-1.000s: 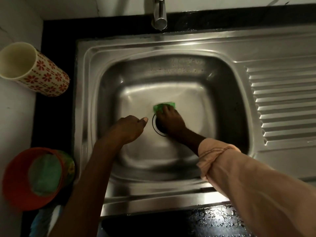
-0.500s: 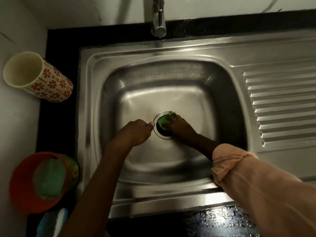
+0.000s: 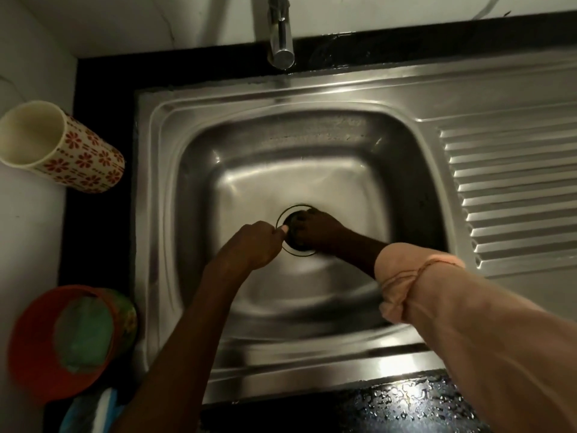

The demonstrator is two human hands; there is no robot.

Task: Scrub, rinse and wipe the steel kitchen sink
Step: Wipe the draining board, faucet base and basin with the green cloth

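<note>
Dim light falls on my steel sink [image 3: 312, 98], set in a black counter [image 3: 100, 135] under the tap [image 3: 282, 42]. My right hand [image 3: 318, 229] is down on the drain [image 3: 296, 229] in the middle of the sink floor. It looks curled, but I cannot tell what it holds. My left hand [image 3: 253, 245] is a loose fist with nothing in it, thumb beside the drain ring. I think I am scrubbing the drain. Next I should scrub the walls, then rinse.
</note>
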